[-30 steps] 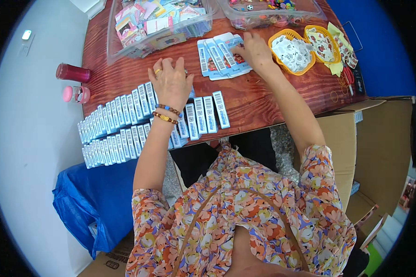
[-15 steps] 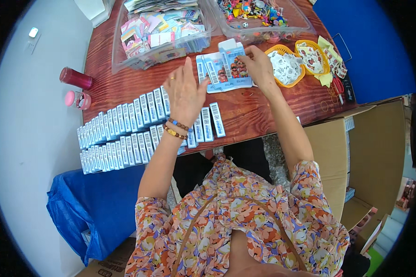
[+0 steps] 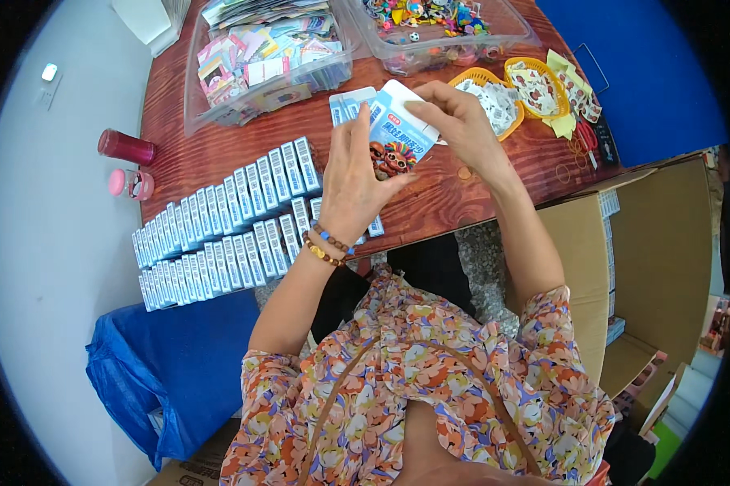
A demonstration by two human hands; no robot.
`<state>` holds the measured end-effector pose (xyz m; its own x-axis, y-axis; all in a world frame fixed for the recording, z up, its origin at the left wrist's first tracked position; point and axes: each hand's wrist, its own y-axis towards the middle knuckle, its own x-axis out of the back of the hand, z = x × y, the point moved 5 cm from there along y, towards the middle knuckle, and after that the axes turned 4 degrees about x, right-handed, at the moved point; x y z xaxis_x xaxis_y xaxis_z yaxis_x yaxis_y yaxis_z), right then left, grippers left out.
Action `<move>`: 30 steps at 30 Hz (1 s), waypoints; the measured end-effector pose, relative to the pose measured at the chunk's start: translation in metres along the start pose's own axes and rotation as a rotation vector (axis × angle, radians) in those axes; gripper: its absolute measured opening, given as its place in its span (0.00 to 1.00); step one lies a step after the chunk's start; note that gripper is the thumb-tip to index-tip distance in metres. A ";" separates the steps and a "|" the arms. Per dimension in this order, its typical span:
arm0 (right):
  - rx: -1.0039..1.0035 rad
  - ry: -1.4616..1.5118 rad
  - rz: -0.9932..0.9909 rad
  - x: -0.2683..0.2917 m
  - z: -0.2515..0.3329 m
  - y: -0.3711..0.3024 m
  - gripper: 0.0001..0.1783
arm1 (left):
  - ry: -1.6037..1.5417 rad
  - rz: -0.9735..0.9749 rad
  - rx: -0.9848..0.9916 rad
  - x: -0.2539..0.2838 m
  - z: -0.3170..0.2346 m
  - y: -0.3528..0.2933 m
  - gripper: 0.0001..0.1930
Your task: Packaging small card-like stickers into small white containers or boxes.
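Observation:
A light blue cardboard box (image 3: 403, 130), with cartoon figures on its face and a white flap at its top, is between my two hands above the table. My right hand (image 3: 465, 125) pinches its upper right edge. My left hand (image 3: 355, 182), with beaded bracelets at the wrist, wraps the lower left side, fingers behind and thumb along the bottom. Beneath it, further flat blue boxes (image 3: 345, 104) lie on the table, partly covered. Left of my left hand, two rows of upright blue and white boxes (image 3: 243, 193) stand packed side by side; my forearm hides some.
Clear plastic bins hold paper cards (image 3: 268, 71) and small colourful toys (image 3: 438, 18). Yellow baskets (image 3: 517, 130) hold small packets, beside red scissors (image 3: 585, 139). A red tumbler (image 3: 128, 147) and a pink-lidded jar (image 3: 132, 185) stand left. An open carton (image 3: 572, 267) is at right.
My right hand has lifted one blue box off the flat ones and brought it nearer. My left hand has moved right and closed onto it.

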<state>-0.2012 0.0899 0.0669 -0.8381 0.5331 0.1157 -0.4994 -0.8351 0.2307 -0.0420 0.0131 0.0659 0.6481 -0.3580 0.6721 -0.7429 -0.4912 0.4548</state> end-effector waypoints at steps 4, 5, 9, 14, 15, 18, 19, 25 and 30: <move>-0.081 -0.278 0.100 0.002 0.008 0.008 0.10 | -0.072 0.065 0.129 0.005 0.005 -0.006 0.48; -0.082 -0.276 0.101 -0.002 0.006 0.008 0.10 | -0.123 0.064 0.170 0.005 0.010 -0.009 0.46; 0.120 -0.092 -0.140 -0.017 0.007 -0.004 0.13 | -0.103 -0.100 0.144 0.010 0.020 -0.012 0.41; 0.199 -0.009 -0.278 -0.046 -0.001 -0.039 0.21 | -0.340 -0.088 0.415 0.007 0.022 -0.008 0.39; 0.165 0.060 -0.276 -0.048 -0.013 -0.040 0.20 | -0.341 -0.086 0.415 0.006 0.023 -0.010 0.39; 0.193 0.067 -0.233 -0.046 -0.017 -0.037 0.18 | -0.359 -0.056 0.379 0.005 0.028 -0.014 0.35; 0.190 0.071 -0.231 -0.042 -0.017 -0.037 0.18 | -0.621 -0.034 0.407 0.004 0.034 -0.015 0.32; -0.008 0.185 0.017 -0.032 -0.011 -0.033 0.12 | -0.817 0.155 0.509 0.021 0.037 -0.022 0.26; 0.231 0.050 0.077 -0.027 -0.007 -0.030 0.09 | -0.747 0.047 0.363 0.025 0.032 -0.026 0.30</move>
<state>-0.1646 0.0998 0.0502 -0.8843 0.4570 0.0952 -0.3748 -0.8167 0.4388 -0.0009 -0.0085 0.0519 0.6536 -0.7543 0.0627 -0.7545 -0.6427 0.1330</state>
